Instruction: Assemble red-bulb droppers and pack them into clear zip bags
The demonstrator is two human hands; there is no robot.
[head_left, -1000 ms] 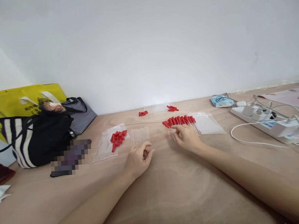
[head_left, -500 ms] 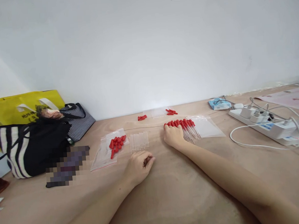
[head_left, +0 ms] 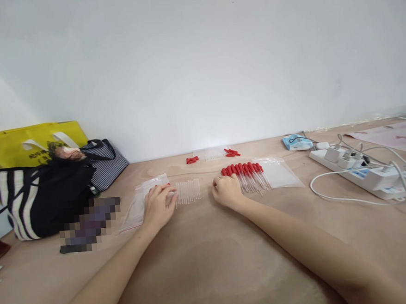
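My left hand [head_left: 159,202] lies over a small pile of red rubber caps on a clear zip bag [head_left: 135,211], fingers stretched flat on them; only a few red tips show. Just right of it is a row of clear dropper tubes [head_left: 188,191]. My right hand [head_left: 226,190] rests curled on the table between those tubes and a row of red-capped droppers [head_left: 248,172]. Its fingers are tucked under, so I cannot see what they hold, if anything.
An empty clear bag [head_left: 280,172] lies right of the droppers. More caps [head_left: 192,160] and tubes [head_left: 214,153] sit by the wall. A power strip [head_left: 361,174] with cables and a face mask [head_left: 295,142] are at right; a striped bag [head_left: 42,200], a yellow bag [head_left: 14,142] at left.
My left hand moved from the bare table up and left onto the red caps and uncurled. My right hand drew back left from the capped droppers and curled.
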